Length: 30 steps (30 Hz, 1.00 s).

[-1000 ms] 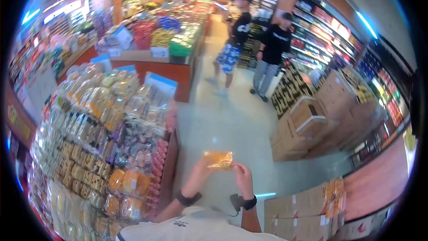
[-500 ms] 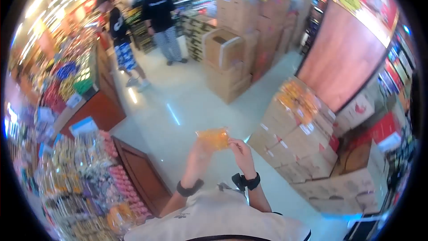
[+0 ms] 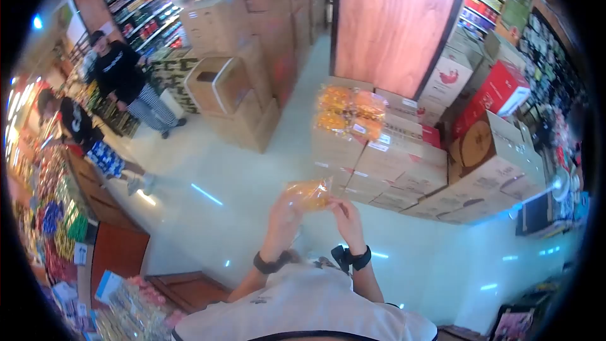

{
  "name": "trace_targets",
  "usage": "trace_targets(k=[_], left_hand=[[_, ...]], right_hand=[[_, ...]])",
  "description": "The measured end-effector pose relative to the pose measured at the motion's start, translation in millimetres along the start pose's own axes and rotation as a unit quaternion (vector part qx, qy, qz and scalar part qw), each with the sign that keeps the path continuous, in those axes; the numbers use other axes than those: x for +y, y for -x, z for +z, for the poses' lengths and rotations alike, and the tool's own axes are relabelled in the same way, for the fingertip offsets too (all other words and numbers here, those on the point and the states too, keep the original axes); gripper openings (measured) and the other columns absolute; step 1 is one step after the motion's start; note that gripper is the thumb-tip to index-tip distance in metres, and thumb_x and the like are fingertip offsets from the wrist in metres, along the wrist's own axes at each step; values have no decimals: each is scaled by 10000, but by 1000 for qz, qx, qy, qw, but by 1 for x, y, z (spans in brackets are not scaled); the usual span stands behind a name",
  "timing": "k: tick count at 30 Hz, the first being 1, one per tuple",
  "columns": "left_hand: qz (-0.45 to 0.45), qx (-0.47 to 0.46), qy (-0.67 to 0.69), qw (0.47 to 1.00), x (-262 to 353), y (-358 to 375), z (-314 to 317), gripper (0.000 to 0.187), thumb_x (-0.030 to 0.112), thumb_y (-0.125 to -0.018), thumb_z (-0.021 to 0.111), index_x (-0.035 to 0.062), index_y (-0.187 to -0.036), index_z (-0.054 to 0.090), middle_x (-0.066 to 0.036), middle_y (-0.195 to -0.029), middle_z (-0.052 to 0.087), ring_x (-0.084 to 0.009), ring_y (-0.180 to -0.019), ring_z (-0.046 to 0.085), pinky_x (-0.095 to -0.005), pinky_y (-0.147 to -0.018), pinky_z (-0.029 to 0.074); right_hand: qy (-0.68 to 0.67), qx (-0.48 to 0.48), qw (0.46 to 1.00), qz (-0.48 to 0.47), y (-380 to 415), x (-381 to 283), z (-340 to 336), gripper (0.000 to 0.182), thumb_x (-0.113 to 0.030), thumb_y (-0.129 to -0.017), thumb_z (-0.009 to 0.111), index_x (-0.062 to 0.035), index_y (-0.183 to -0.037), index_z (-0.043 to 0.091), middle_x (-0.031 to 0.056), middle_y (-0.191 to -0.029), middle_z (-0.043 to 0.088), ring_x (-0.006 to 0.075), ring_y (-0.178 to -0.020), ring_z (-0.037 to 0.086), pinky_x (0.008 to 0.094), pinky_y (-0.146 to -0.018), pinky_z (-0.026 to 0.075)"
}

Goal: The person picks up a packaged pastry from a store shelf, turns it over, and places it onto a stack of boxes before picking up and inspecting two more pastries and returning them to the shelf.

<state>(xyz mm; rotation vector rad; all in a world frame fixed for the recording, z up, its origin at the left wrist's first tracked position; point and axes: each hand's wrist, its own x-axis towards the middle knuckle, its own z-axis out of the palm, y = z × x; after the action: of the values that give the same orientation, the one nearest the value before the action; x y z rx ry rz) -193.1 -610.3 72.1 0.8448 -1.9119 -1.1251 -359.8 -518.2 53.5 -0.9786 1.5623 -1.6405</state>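
Note:
A clear plastic packet of orange food (image 3: 307, 194) is held out in front of my chest, over the tiled floor. My left hand (image 3: 283, 216) is closed on the packet's left side. At its lower right edge, my right hand (image 3: 345, 215) pinches the film between thumb and fingers. Both wrists wear black bands. Similar orange packets (image 3: 351, 111) lie on top of a stack of cartons (image 3: 399, 167) beyond my right hand. Exactly what food is inside cannot be made out.
Tall stacked boxes (image 3: 249, 44) stand ahead to the left, near a wood-panelled pillar (image 3: 396, 25). Two people stand at the far left by a produce display. A wooden display stand (image 3: 189, 293) with packaged goods is at my lower left. A red box (image 3: 492, 96) sits on the right.
My view has turned to the right, so the cartons and pillar now sit nearer the middle. Both hands still hold the packet, which looks slightly more tilted.

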Motion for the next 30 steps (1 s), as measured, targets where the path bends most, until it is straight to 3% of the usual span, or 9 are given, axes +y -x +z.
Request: trace_targets(k=[3,6,9,13,16,19,28,30], left_hand=[[34,-42,14,998,-5,-38,5,343,76,-886,632,20,-1214,547,-229,-1332,518,-349,-1267,481,-399,-1042,380],[65,-65,62,994,3,-78,3,319,67,-889,622,23,-1198,559,-216,-1319,528,-337,-1237,501,-395,-1034,385],[65,-91,49,993,-10,-109,-5,303,52,-888,611,30,-1187,568,-206,-1311,534,-333,-1225,509,-385,-1021,396],[63,-109,54,991,-57,-135,-6,310,48,-878,614,38,-1185,572,-208,-1319,527,-328,-1211,517,-371,-1001,408],[76,-109,-12,991,-67,-154,-13,315,54,-867,628,40,-1178,578,-206,-1320,526,-316,-1203,521,-358,-987,416],[11,-144,66,987,-80,-175,-13,321,63,-863,635,46,-1180,584,-208,-1324,523,-330,-1234,498,-382,-1009,400],[11,-153,86,984,-83,-240,8,313,102,-891,616,41,-1196,578,-213,-1308,534,-357,-1287,458,-395,-1048,368],[50,-114,39,991,-87,-260,23,287,136,-895,608,18,-1155,586,-192,-1145,593,-340,-1087,556,-396,-935,440]], right_hand=[[14,53,996,65,-19,-12,-5,209,-115,-967,530,32,-1081,626,94,-1105,657,152,-1025,584,276,-913,442],[57,90,994,40,-37,-21,0,220,-119,-969,525,28,-1100,625,83,-1087,656,150,-1008,585,276,-906,444],[29,126,991,35,-61,-16,8,223,-132,-957,559,19,-1108,624,76,-964,672,125,-904,608,263,-812,470],[46,168,984,23,-89,-17,32,215,-111,-954,554,27,-1106,620,77,-977,675,135,-933,612,270,-847,469],[120,179,976,37,-103,-9,45,218,-108,-954,555,22,-1117,619,82,-1000,674,142,-953,612,272,-860,467],[94,171,980,31,-117,-6,50,224,-109,-952,560,13,-1129,620,87,-1046,668,145,-961,612,275,-863,468],[123,167,978,37,-185,11,22,230,-125,-959,546,0,-1140,611,122,-1200,627,169,-1036,596,298,-889,467],[103,149,982,45,-205,18,10,233,-138,-960,547,-7,-1141,612,132,-1228,614,180,-1049,595,305,-890,466]])
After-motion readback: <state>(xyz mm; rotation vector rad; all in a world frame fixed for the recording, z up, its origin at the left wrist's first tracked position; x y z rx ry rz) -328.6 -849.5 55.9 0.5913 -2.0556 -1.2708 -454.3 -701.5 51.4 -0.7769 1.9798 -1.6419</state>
